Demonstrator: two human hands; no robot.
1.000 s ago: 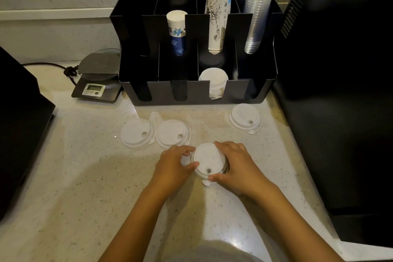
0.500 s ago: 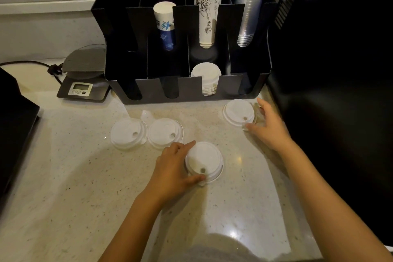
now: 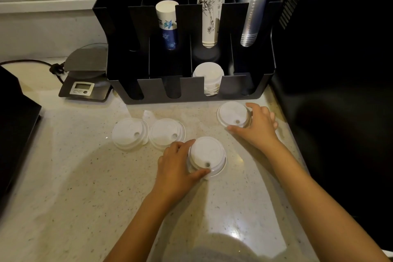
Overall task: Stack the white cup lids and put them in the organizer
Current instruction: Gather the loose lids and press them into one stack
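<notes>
A speckled counter is seen, with a black organizer at its far edge; a stack of lids is held in its third front slot. The right hand is curled around the far-right lid. The near lid stack is gripped by the left hand. Two lids are left lying to the left.

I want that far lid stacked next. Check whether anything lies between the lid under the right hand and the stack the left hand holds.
Nothing visible does. The right hand grips the far lid, and only bare counter separates it from the stack in the left hand. The two other lids lie off to the left.
</notes>
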